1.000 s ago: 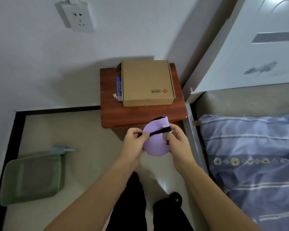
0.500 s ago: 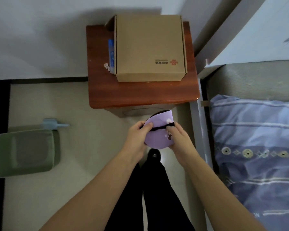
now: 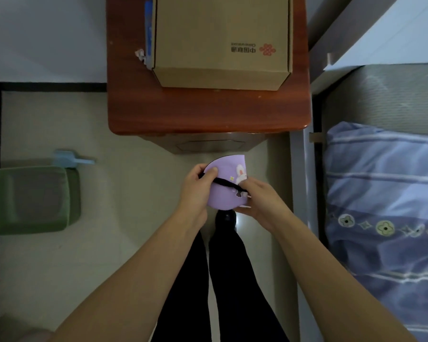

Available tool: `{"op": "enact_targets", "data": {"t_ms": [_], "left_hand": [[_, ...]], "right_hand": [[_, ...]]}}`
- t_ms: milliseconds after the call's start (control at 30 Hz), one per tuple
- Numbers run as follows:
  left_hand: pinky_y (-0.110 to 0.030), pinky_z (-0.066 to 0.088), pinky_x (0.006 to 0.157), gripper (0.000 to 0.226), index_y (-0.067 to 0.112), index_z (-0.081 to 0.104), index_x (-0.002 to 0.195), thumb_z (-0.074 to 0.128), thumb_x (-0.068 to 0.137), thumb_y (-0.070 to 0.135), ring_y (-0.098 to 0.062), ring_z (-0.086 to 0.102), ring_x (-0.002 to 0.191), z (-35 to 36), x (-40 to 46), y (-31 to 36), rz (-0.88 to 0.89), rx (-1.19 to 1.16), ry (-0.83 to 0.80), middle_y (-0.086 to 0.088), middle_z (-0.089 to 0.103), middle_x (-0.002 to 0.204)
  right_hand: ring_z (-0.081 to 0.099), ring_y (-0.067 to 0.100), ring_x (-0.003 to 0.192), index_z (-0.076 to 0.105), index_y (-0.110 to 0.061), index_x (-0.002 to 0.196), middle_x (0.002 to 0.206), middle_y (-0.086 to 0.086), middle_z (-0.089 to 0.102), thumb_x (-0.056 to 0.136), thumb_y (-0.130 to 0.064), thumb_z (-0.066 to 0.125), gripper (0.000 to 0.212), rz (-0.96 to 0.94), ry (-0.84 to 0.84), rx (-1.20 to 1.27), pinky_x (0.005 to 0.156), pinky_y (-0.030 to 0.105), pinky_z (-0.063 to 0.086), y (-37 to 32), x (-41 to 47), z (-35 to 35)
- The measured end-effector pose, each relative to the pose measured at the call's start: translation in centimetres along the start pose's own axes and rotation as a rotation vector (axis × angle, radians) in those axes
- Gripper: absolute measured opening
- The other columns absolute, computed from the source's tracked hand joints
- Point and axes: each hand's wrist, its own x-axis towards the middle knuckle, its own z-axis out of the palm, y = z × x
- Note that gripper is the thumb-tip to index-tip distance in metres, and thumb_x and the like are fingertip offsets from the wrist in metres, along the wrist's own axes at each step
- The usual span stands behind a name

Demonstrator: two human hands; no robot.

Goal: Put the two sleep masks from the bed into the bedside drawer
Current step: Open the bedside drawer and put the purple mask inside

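A purple sleep mask (image 3: 224, 195), folded, with a black strap and a small rabbit print, is held between both hands just below the front of the bedside cabinet. My left hand (image 3: 195, 191) pinches its left edge and the strap. My right hand (image 3: 260, 201) grips its right side from below. The drawer front (image 3: 209, 145) under the red-brown cabinet top (image 3: 208, 109) is closed. A second mask is not visible; it may be folded inside the purple one, I cannot tell.
A cardboard box (image 3: 220, 38) sits on the cabinet top with a blue item (image 3: 148, 30) beside it. A green bin (image 3: 32, 198) stands on the floor at left. The bed with a blue striped quilt (image 3: 386, 206) lies at right. My legs are below.
The view has tilted down and come closer to the cabinet, which now fills the top. Both hands keep hold of the purple mask and have turned it slightly.
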Motion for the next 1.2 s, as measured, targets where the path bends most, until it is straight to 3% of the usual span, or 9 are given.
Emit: {"op": "enact_targets", "data": {"t_ms": [100, 200, 300, 367, 467, 600, 700, 1000, 1200], "left_hand": [[-0.03, 0.042, 0.072, 0.008, 0.018, 0.059, 0.093, 0.052, 0.091, 0.014, -0.019, 0.053, 0.089, -0.5, 2.2, -1.2, -0.039, 0.007, -0.052, -0.002, 0.061, 0.093], [-0.023, 0.041, 0.073, 0.04, 0.013, 0.042, 0.132, 0.05, 0.093, 0.014, -0.015, 0.05, 0.097, -3.3, 7.3, -1.5, -0.079, 0.016, 0.085, -0.004, 0.055, 0.112], [-0.031, 0.045, 0.099, 0.06, 0.01, 0.017, 0.145, 0.046, 0.093, 0.007, -0.023, 0.051, 0.118, -7.9, 12.5, -0.5, 0.037, 0.036, 0.358, -0.012, 0.049, 0.133], [-0.035, 0.031, 0.113, 0.063, 0.008, 0.019, 0.145, 0.045, 0.088, 0.003, -0.025, 0.038, 0.133, -10.0, 14.8, 0.2, 0.222, 0.262, 0.444, -0.015, 0.036, 0.146], [-0.019, 0.032, 0.095, 0.045, 0.002, 0.042, 0.128, 0.043, 0.083, -0.001, -0.019, 0.046, 0.116, -10.8, 16.9, 0.7, 0.413, 0.406, 0.461, -0.01, 0.052, 0.122], [-0.005, 0.03, 0.077, 0.032, 0.017, 0.047, 0.097, 0.038, 0.079, -0.008, -0.01, 0.045, 0.088, -10.1, 16.9, 0.8, 0.489, 0.4, 0.487, 0.002, 0.048, 0.09], [0.008, 0.029, 0.075, 0.042, 0.011, 0.046, 0.11, 0.039, 0.074, -0.011, -0.012, 0.044, 0.094, -8.9, 16.6, 0.8, 0.492, 0.314, 0.545, 0.003, 0.047, 0.095], [-0.021, 0.038, 0.088, 0.043, 0.005, 0.044, 0.12, 0.053, 0.08, -0.005, -0.014, 0.049, 0.102, -11.5, 11.5, -2.3, 0.406, 0.442, 0.453, -0.006, 0.052, 0.112], [-0.021, 0.041, 0.067, 0.027, 0.005, 0.05, 0.109, 0.062, 0.085, 0.009, -0.013, 0.053, 0.076, -14.5, 10.1, -5.4, 0.362, 0.607, 0.425, -0.003, 0.057, 0.091]], "right_hand": [[0.054, 0.023, 0.076, 0.06, -0.01, 0.088, 0.077, 0.006, 0.057, 0.093, -0.024, 0.049, 0.018, -0.103, 0.189, -0.118, 0.071, 0.034, 0.049, 0.0, 2.6, -0.5], [0.057, 0.021, 0.077, 0.057, -0.012, 0.095, 0.085, 0.007, 0.059, 0.095, -0.028, 0.044, 0.021, -0.189, 0.433, -0.469, 0.063, 0.029, 0.046, -0.4, 6.8, -3.2], [0.052, 0.029, 0.117, 0.056, -0.004, 0.112, 0.135, 0.017, 0.045, 0.094, -0.019, 0.046, 0.026, -0.293, 0.624, -0.642, 0.095, 0.037, 0.046, -1.1, 10.6, -6.4], [0.044, 0.022, 0.123, 0.055, -0.004, 0.116, 0.148, 0.012, 0.032, 0.092, -0.017, 0.047, 0.029, -0.457, 0.647, -0.668, 0.096, 0.022, 0.036, -1.8, 12.0, -6.8], [0.05, 0.019, 0.11, 0.058, -0.006, 0.116, 0.143, 0.012, 0.038, 0.092, -0.02, 0.047, 0.03, -0.578, 0.679, -0.636, 0.076, 0.006, 0.03, -2.0, 13.0, -6.2], [0.051, 0.024, 0.113, 0.058, -0.008, 0.114, 0.141, 0.009, 0.037, 0.092, -0.023, 0.047, 0.029, -0.544, 0.691, -0.606, 0.086, 0.021, 0.036, -2.0, 13.1, -6.2], [0.05, 0.02, 0.112, 0.059, -0.008, 0.113, 0.142, 0.008, 0.036, 0.092, -0.022, 0.049, 0.027, -0.508, 0.667, -0.638, 0.09, 0.025, 0.037, -2.4, 12.6, -6.7], [0.05, 0.013, 0.093, 0.06, -0.009, 0.109, 0.135, 0.011, 0.041, 0.09, -0.014, 0.052, 0.021, -0.504, 0.611, -0.729, 0.07, 0.009, 0.037, 1.7, 10.0, -8.2], [0.053, 0.02, 0.093, 0.059, -0.006, 0.11, 0.123, 0.01, 0.047, 0.088, -0.002, 0.05, 0.024, -0.443, 0.578, -0.735, 0.073, 0.004, 0.037, 7.9, 8.5, -8.4]]}}
